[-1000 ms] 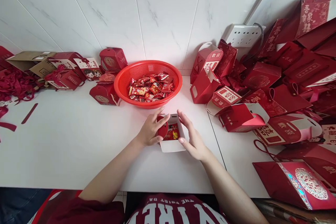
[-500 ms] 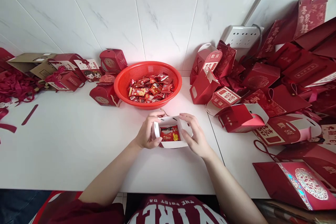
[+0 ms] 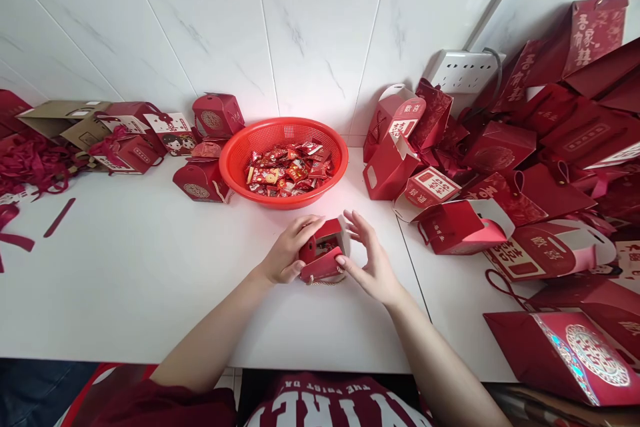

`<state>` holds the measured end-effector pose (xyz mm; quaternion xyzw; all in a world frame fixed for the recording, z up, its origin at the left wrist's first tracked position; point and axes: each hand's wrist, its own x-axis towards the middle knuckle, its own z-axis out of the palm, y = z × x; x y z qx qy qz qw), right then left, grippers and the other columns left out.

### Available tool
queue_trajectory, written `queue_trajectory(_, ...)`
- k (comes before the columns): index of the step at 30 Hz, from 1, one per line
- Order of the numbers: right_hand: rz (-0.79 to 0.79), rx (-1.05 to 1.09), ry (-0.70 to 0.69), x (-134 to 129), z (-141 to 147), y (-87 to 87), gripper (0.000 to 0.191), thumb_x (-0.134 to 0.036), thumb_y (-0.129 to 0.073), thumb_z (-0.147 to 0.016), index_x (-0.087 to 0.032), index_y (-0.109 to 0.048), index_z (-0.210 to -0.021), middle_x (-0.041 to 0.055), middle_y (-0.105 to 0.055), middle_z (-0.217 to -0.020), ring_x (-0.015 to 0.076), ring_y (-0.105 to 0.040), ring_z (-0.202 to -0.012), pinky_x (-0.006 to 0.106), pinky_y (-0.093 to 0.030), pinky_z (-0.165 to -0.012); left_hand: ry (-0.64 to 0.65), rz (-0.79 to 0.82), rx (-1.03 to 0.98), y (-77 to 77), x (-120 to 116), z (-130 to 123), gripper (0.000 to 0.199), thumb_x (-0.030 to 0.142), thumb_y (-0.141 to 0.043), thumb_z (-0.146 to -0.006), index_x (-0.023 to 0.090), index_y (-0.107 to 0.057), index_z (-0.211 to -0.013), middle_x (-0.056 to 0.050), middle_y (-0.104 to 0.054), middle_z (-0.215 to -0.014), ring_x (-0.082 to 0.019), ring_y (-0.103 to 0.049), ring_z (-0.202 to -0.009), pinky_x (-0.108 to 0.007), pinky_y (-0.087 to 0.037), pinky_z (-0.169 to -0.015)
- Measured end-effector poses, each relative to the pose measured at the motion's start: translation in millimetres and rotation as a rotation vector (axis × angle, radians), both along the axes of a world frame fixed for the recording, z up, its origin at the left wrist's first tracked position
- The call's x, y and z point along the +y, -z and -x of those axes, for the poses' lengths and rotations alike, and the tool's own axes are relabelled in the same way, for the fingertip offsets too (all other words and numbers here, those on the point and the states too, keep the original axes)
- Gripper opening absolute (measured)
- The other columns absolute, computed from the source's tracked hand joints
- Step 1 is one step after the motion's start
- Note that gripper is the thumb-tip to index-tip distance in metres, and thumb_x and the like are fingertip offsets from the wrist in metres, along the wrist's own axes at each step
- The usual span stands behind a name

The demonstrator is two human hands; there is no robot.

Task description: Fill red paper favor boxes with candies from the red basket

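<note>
Between the two hands, on the near side of the basket, a small red box (image 3: 323,266) is held just over or on the tabletop; which of these cannot be told. Half a second ago its white-lined flaps were spread apart and the red packets inside were plainly exposed; now the near and left flaps are turned inward, and the contents are mostly hidden. The opening is pointed upward, and the long axis appears to be laid from left hand to right. The box's left end is gripped by the left hand (image 3: 286,250), between thumb and fingers. The right hand (image 3: 373,260) is held wide, its thumb touching the near flap. A white table (image 3: 215,300) is seen beneath. Beyond the hands, a red basket (image 3: 284,199) is filled with wrapped sweets (image 3: 290,170); right of the right hand, red boxes (image 3: 463,227) are heaped. Farthest, a marbled tile wall (image 3: 320,27) is seen.
</note>
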<state>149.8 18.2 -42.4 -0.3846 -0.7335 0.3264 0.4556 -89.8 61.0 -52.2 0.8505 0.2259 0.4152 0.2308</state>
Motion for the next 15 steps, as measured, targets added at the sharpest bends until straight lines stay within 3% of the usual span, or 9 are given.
queue_trajectory(2, -0.004, 0.002, 0.003, -4.2, 8.9, 1.4, 0.07, -0.036, -0.056, -0.1, -0.032, -0.018, -0.159, 0.0125, -0.035, -0.162, 0.0281, -0.041, -0.146, 0.055, -0.044, -0.114, 0.019, 0.03, -0.007, 2.1, 0.6, 0.0, 0.086, 0.077, -0.02, -0.094, 0.021, -0.034, -0.157, -0.021, -0.044, -0.15, -0.039, -0.045, -0.138, -0.059, -0.041, -0.111)
queue_trajectory(4, -0.014, -0.014, 0.03, -6.7, 14.6, 1.3, 0.064, -0.033, -0.053, -0.101, -0.032, -0.023, -0.157, 0.0115, -0.04, -0.16, 0.0275, -0.041, -0.146, 0.055, -0.042, -0.116, 0.027, 0.067, -0.036, 4.6, 2.0, 0.8, 0.089, 0.082, -0.025, -0.09, 0.021, -0.04, -0.152, -0.021, -0.043, -0.15, -0.04, -0.044, -0.139, -0.061, -0.04, -0.112)
queue_trajectory(7, -0.049, -0.04, 0.064, -8.1, 18.2, -1.6, 0.056, -0.029, -0.05, -0.102, -0.03, -0.031, -0.154, 0.0112, -0.044, -0.157, 0.0266, -0.043, -0.144, 0.053, -0.043, -0.117, 0.028, 0.109, -0.1, 9.6, 3.8, 1.5, 0.083, 0.084, -0.045, -0.083, 0.021, -0.048, -0.137, -0.022, -0.045, -0.145, -0.043, -0.044, -0.139, -0.064, -0.042, -0.108)
queue_trajectory(11, -0.136, -0.079, 0.065, -9.2, 19.4, -5.0, 0.051, -0.024, -0.049, -0.102, -0.031, -0.037, -0.151, 0.0098, -0.043, -0.156, 0.0259, -0.041, -0.145, 0.052, -0.04, -0.119, 0.004, 0.157, -0.308, 17.7, 2.9, -2.5, 0.08, 0.075, -0.073, -0.069, 0.023, -0.043, -0.123, -0.022, -0.036, -0.149, -0.042, -0.048, -0.135, -0.063, -0.045, -0.105)
queue_trajectory(15, -0.212, -0.074, 0.139, -9.8, 21.6, -1.0, 0.053, -0.02, -0.053, -0.1, -0.031, -0.039, -0.15, 0.0113, -0.043, -0.153, 0.027, -0.042, -0.144, 0.052, -0.043, -0.116, -0.006, 0.223, -0.502, 18.6, 0.8, -8.5, 0.076, 0.067, -0.084, -0.062, 0.026, -0.043, -0.111, -0.016, -0.037, -0.147, -0.039, -0.056, -0.129, -0.057, -0.049, -0.103)
